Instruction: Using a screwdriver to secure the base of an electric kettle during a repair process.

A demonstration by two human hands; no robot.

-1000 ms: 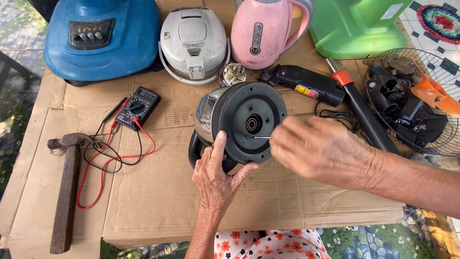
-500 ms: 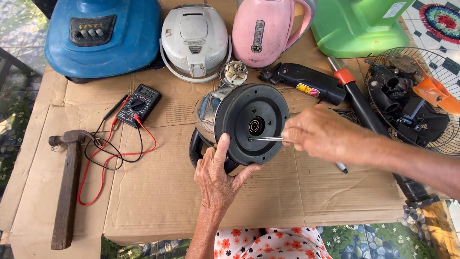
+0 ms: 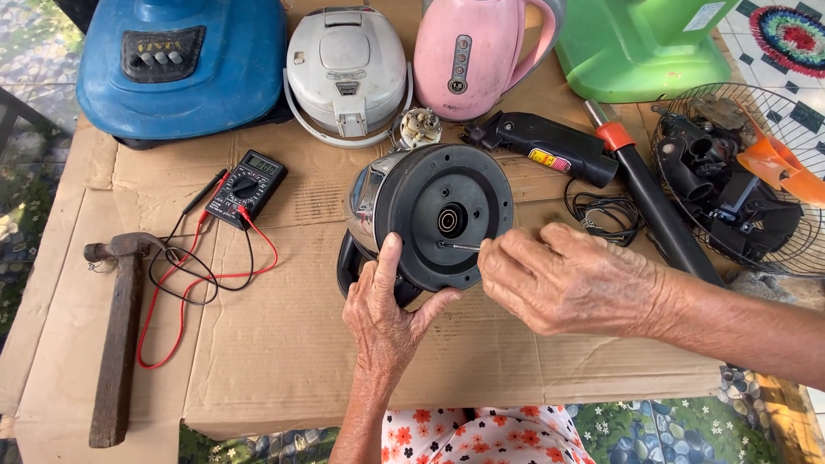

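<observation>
A steel electric kettle (image 3: 430, 210) lies on its side on the cardboard, its round black base facing me. My left hand (image 3: 388, 314) grips the lower edge of that base, thumb up along the rim. My right hand (image 3: 571, 279) holds a thin screwdriver (image 3: 461, 247) whose metal tip touches the base just below the central connector ring. The screwdriver's handle is hidden inside my right hand.
A multimeter (image 3: 247, 186) with red and black leads and a hammer (image 3: 119, 335) lie to the left. Behind stand a blue appliance (image 3: 180, 64), a white rice cooker (image 3: 345, 69), a pink kettle (image 3: 473, 56) and a green base (image 3: 644, 43). A fan cage (image 3: 739, 172) sits right.
My right hand has shifted left and lower along the base, bringing the screwdriver tip to a spot below the centre ring. The left hand and kettle stay put.
</observation>
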